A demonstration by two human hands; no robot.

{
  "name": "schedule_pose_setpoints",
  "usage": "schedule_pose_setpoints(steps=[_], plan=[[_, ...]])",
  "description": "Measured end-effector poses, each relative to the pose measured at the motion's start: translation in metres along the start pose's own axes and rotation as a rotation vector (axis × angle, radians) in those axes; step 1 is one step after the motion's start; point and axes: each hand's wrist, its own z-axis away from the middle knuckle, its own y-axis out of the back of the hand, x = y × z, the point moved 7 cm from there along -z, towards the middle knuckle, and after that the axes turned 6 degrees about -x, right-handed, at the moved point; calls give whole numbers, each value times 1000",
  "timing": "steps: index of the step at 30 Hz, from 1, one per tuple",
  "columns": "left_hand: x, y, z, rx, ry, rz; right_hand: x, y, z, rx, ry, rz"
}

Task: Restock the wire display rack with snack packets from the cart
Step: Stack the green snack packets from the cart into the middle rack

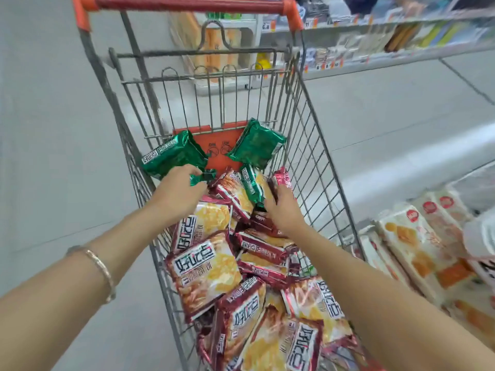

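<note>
Aisle: pale grey floor (53, 129) all round, with stocked shelves (388, 41) carrying small price tags along the far right.
Cart: a wire cart (316, 145) stands straight ahead of me, its orange handle (187, 2) at the far end and an orange flap (222, 148) lying against the far wall.
Load: maroon-and-yellow snack packets (206, 274) are heaped loosely from the near end up to the middle, overlapping at all angles.
Green ones: one green packet (171, 156) leans in the far left corner and a second green packet (257, 145) in the far right corner. A green-and-yellow packet (251, 186) stands on edge between my hands.
Left hand: my left hand (179, 191) reaches over the heap, fingers curled on a crumpled green wrapper (202, 178) just below the left corner packet.
Right hand: my right hand (284, 210) is near the cart's right wall, fingers wrapped round an upright maroon packet (281, 178). The thumb lies beside the green-and-yellow one, and I cannot tell whether it grips that too.
Spacing: my hands are apart, each on its own packet.
Wrist: a thin bracelet (101, 269) sits on my left forearm.
Beside the cart: white-and-orange packs (412, 236) are stacked low on my right, outside the wire.
</note>
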Motion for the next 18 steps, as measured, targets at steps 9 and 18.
schedule_pose_setpoints(steps=[9, 18], plan=[[-14, -27, -24, 5, 126, 201, 1, -37, -62, -85, 125, 104], [21, -26, -27, -212, 57, 515, -48, 78, -15, -257, 175, -738]])
